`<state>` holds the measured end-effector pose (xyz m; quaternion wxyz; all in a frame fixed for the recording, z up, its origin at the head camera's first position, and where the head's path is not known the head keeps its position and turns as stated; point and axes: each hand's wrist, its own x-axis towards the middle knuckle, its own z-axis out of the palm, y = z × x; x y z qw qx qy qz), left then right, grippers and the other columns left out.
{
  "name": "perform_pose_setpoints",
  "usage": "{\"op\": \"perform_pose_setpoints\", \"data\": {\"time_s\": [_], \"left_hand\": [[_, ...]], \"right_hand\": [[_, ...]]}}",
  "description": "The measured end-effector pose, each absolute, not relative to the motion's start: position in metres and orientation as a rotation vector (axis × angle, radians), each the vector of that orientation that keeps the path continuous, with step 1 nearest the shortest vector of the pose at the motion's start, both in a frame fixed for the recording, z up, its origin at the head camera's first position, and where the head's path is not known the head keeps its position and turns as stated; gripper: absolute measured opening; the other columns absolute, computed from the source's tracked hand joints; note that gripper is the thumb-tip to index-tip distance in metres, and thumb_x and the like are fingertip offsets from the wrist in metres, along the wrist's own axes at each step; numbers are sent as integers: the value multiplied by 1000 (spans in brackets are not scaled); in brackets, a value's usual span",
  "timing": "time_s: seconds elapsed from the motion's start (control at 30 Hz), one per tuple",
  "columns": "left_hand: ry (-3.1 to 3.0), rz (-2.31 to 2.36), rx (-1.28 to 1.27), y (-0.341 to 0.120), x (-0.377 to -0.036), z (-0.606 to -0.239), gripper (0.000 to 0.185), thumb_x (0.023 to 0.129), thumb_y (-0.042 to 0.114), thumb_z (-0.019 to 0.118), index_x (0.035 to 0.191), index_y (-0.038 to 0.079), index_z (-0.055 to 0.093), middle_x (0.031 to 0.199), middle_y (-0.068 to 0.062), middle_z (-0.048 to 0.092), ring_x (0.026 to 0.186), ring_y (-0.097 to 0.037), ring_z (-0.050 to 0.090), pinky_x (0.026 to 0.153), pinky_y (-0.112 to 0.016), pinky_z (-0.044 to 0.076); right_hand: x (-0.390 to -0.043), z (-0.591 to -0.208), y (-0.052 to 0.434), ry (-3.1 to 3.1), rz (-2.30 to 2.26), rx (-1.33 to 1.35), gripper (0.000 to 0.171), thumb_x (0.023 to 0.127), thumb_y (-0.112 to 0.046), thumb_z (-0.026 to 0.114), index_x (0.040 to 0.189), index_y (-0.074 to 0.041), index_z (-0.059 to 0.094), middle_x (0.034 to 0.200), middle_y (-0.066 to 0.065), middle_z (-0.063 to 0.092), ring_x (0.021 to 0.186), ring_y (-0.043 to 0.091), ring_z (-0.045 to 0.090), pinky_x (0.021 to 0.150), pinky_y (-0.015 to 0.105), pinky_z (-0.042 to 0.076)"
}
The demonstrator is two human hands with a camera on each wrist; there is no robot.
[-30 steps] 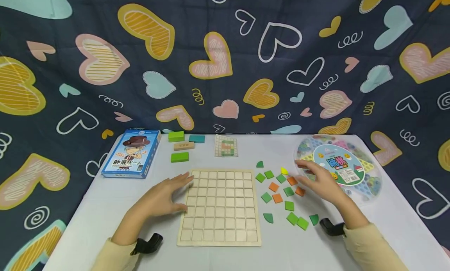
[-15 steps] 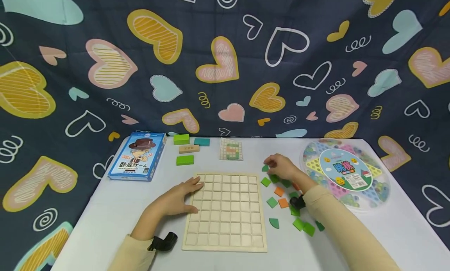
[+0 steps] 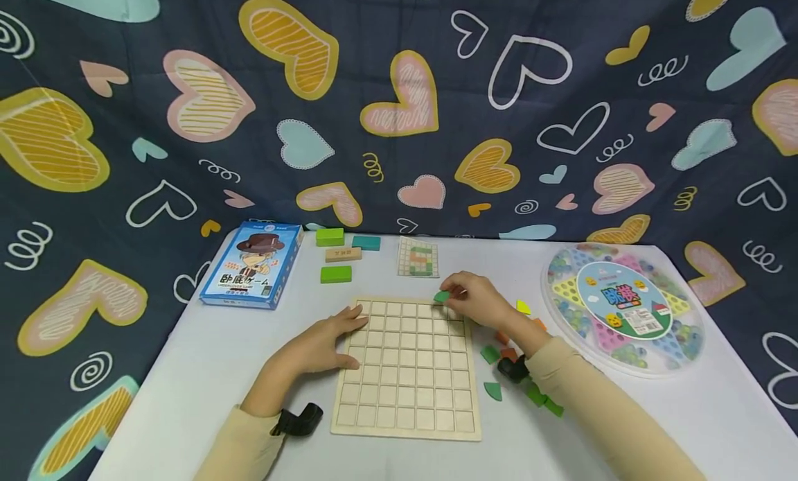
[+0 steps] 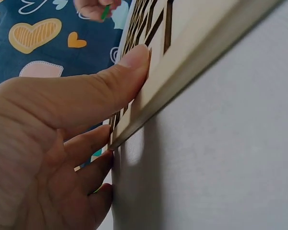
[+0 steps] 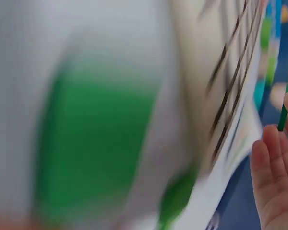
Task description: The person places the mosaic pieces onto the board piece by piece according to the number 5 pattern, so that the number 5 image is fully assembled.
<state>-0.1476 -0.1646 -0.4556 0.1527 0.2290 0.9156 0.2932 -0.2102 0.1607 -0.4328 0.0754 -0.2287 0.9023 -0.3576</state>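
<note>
My right hand point(image 3: 479, 302) pinches a dark green quarter-circle tile point(image 3: 442, 296) over the far right part of the pale wooden grid board point(image 3: 408, 377). In the right wrist view this tile point(image 5: 284, 110) stands edge-on between thumb and fingers. At the board's left side my left hand point(image 3: 321, 346) rests with spread, relaxed fingers. The left wrist view has its thumb point(image 4: 127, 64) on the board's rim, with fingertips at the edge. Right of the board lie loose tiles, among them another green quarter-circle point(image 3: 492, 391), a green square point(image 3: 490, 355) and a yellow piece point(image 3: 523, 307); my right forearm hides several.
A patterned card point(image 3: 418, 258) lies beyond the board. Green blocks point(image 3: 336, 274), a wooden block point(image 3: 343, 254) and a teal block point(image 3: 366, 242) sit at the back left beside a blue game box point(image 3: 252, 266). A round clear case of marbles point(image 3: 623, 308) lies at the right.
My right hand has moved left from beside the round case, picked up the green quarter-circle tile and brought it over the board. The left hand stays at the board's left edge.
</note>
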Motion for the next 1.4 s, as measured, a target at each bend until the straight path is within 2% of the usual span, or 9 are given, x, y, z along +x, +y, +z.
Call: {"op": "perform_pose_setpoints", "data": {"time_s": [0.2, 0.37, 0.63, 0.9, 1.17, 1.4], "left_hand": [[2620, 846, 674, -168, -147, -458, 78, 74, 30, 80, 141, 11, 46, 155, -7, 27, 145, -29, 21, 114, -49, 27], [2632, 830, 680, -168, -149, -456, 79, 73, 33, 81, 141, 11, 47, 155, -6, 28, 144, -28, 22, 114, -48, 29], [2627, 844, 695, -166, -150, -454, 79, 73, 31, 81, 141, 10, 47, 155, -7, 29, 145, -28, 21, 114, -48, 28], [2622, 846, 664, -168, -148, -454, 79, 72, 31, 81, 141, 11, 47, 155, -6, 28, 145, -28, 21, 114, -49, 27], [2632, 850, 654, -172, -144, -457, 79, 72, 30, 81, 140, 10, 47, 155, -6, 29, 144, -29, 22, 114, -51, 27], [2610, 882, 701, -167, -149, -459, 78, 74, 30, 81, 141, 9, 46, 155, -7, 28, 144, -31, 21, 114, -52, 26]], "right_hand": [[-200, -438, 107, 2562, -986, -897, 21, 87, -11, 67, 108, -9, 65, 100, 2, 63, 89, 13, 60, 78, 23, 53], [-200, -443, 82, 2605, -819, -1022, 18, 86, -13, 70, 103, -10, 67, 92, 0, 61, 81, 10, 56, 72, 20, 49], [-198, -442, 80, 2607, -770, -1015, 16, 84, -11, 70, 100, -9, 69, 94, 1, 59, 80, 9, 54, 72, 21, 50], [-195, -445, 83, 2566, -792, -1034, 28, 84, -11, 70, 112, -8, 67, 104, 3, 60, 87, 12, 56, 77, 23, 50], [-190, -436, 109, 2529, -983, -915, 42, 88, -15, 68, 127, -4, 58, 120, 9, 61, 108, 23, 60, 91, 34, 52], [-183, -429, 188, 2583, -1215, -739, 43, 88, -14, 68, 127, 0, 56, 124, 15, 60, 114, 33, 57, 94, 44, 50]]}}
